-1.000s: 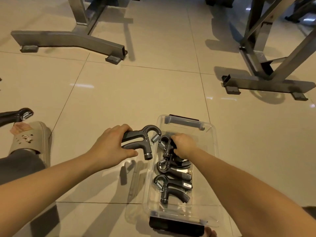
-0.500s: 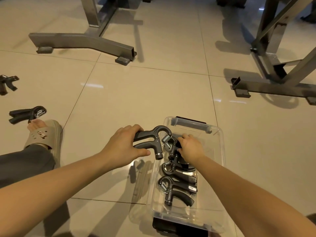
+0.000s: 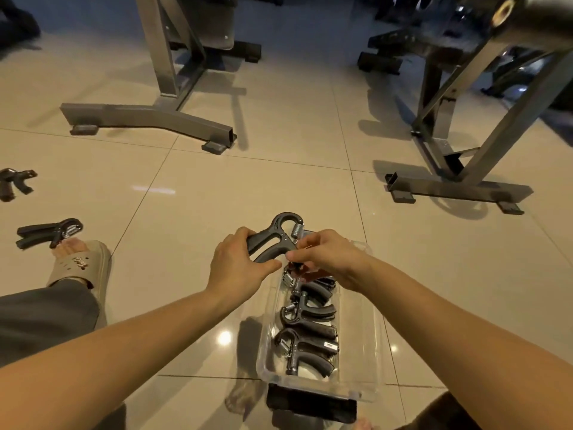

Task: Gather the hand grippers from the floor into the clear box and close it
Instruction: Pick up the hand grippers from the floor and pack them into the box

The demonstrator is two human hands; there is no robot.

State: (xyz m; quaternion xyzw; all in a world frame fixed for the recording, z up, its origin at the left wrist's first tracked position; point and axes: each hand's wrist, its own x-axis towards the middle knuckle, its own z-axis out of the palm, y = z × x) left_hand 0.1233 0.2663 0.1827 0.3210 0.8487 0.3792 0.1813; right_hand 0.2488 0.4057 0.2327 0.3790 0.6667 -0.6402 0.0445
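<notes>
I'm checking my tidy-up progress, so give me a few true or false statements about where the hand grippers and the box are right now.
1. The left hand holds a hand gripper. True.
2. The clear box is closed. False: it is open, with grippers inside.
3. Two grippers lie on the floor at the left. True.
4. The right hand rests on the floor. False: it is over the box's far end.

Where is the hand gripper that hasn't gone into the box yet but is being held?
Head view, centre: the left hand holds the hand gripper above the far end of the clear box, touching the right hand.
</notes>
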